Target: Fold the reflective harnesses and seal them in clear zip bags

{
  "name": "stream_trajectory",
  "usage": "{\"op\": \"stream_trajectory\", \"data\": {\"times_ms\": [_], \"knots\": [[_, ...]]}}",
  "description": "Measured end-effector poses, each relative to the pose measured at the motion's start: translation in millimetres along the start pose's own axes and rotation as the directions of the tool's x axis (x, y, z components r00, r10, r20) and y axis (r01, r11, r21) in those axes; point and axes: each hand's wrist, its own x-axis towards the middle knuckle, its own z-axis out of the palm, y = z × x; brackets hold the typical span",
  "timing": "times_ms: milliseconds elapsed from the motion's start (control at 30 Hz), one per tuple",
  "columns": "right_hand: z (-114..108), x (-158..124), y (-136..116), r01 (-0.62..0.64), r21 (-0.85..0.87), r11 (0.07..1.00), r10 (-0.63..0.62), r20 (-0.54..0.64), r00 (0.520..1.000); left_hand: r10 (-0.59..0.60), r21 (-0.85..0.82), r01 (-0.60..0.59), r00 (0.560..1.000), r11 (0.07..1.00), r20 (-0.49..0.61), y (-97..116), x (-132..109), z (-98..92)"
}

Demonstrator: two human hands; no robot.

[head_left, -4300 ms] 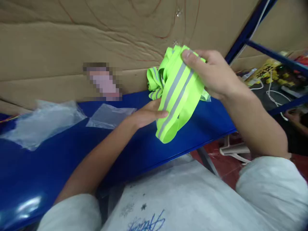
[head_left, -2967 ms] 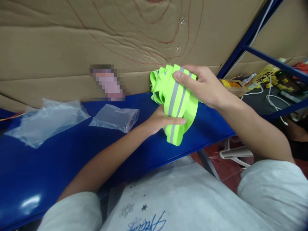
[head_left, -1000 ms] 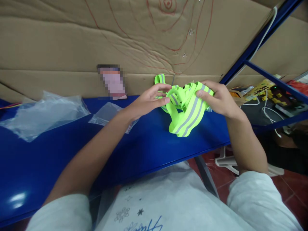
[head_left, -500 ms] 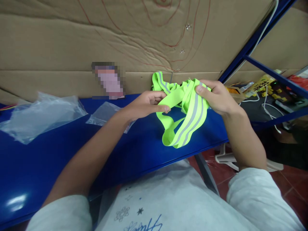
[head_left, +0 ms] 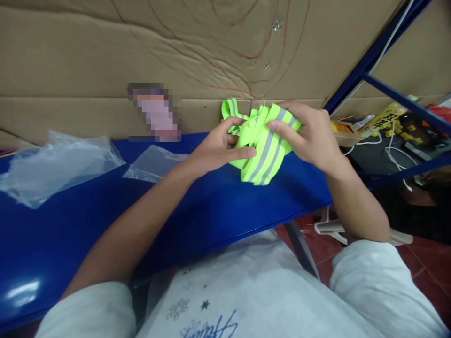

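Currently, in the head view, a fluorescent yellow-green fabric strap point(head_left: 266, 162) with paired grey stripes is held in loose folds by both hands above a glossy blue surface point(head_left: 211, 211). The strap's left side is gripped by the left hand point(head_left: 218, 148), its thumb laid across the front and its fingers curled behind. The upper right of the strap is pinched by the right hand point(head_left: 312, 136), with the thumb pressed on the striped face. Some loops are spread behind the strap's main folds; whether the surface is touched by them cannot be told.

Left of the strap, a small clear plastic bag point(head_left: 150, 164) is seen near the left forearm, and farther left a larger pile of clear plastic bags point(head_left: 59, 169) is laid out. Behind the strap, a brown cardboard panel point(head_left: 88, 56) marked with red curved lines is stood up. Behind and left of the strap, a flat pinkish rectangular object point(head_left: 157, 115) is obscured by pixelation. Right of the strap, a small brown cardboard box point(head_left: 347, 137) and a white cable point(head_left: 398, 165) are seen, crossed in part by a blue metal frame point(head_left: 387, 91).
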Motion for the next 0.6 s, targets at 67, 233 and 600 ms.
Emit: {"op": "stream_trajectory", "data": {"times_ms": [67,233,600], "knots": [[1,2,0,-0.014,-0.037,0.999,0.012,-0.036,0.999,-0.011,-0.083,0.013,1.000,0.996,0.021,-4,0,7.8],[4,10,-5,-0.033,0.094,0.995,0.036,-0.033,0.999,-0.026,-0.126,0.032,0.998,0.992,0.048,-18,-2,33.8],[21,5,-18,-0.587,0.716,0.378,0.277,0.517,0.810,-0.083,0.143,0.061,0.985,0.988,0.154,-20,-9,24.4]]}}
